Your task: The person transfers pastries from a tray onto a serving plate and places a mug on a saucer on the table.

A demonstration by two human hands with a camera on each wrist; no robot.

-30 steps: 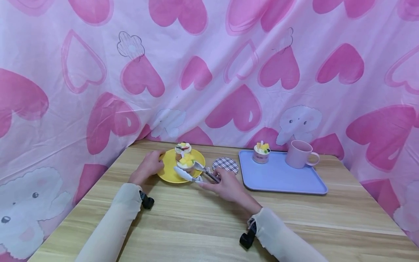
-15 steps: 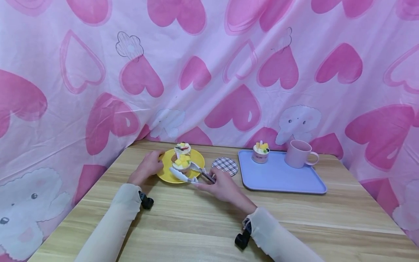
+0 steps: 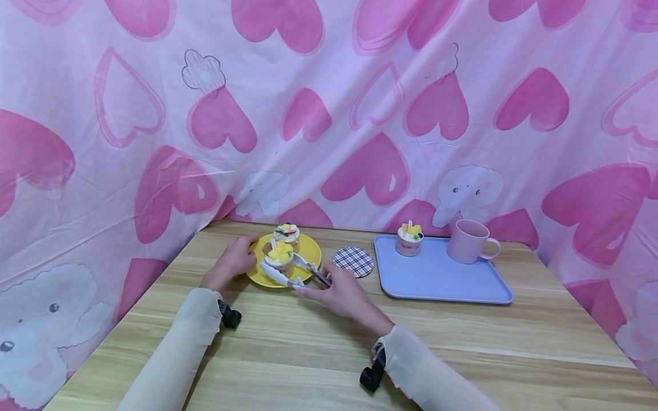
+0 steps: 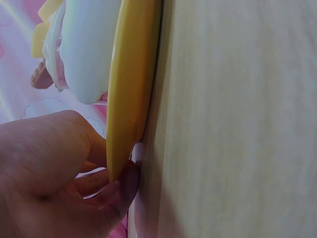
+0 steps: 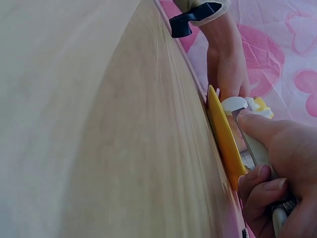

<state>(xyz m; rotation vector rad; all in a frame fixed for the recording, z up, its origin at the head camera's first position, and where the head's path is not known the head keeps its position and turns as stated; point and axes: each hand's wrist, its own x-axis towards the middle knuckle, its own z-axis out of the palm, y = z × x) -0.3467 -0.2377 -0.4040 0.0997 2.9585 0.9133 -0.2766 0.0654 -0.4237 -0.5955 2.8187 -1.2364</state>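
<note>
– Where's that small round dessert cup, clear-looking, with cream and yellow cubes on top (image 3: 279, 254)?

– Over the round yellow plate (image 3: 312, 248), between the white tips of the metal tongs (image 3: 278, 275). I can't tell whether its base touches down.

– And the hands?

– The right hand (image 3: 340, 291) grips the tongs; the left hand (image 3: 237, 257) pinches the plate's rim.

– So what worries you?

– Too loose a squeeze might let it slip. A push too far could knock the cream-topped round cup (image 3: 286, 233) just behind. And lifting that rim could slide both.
</note>
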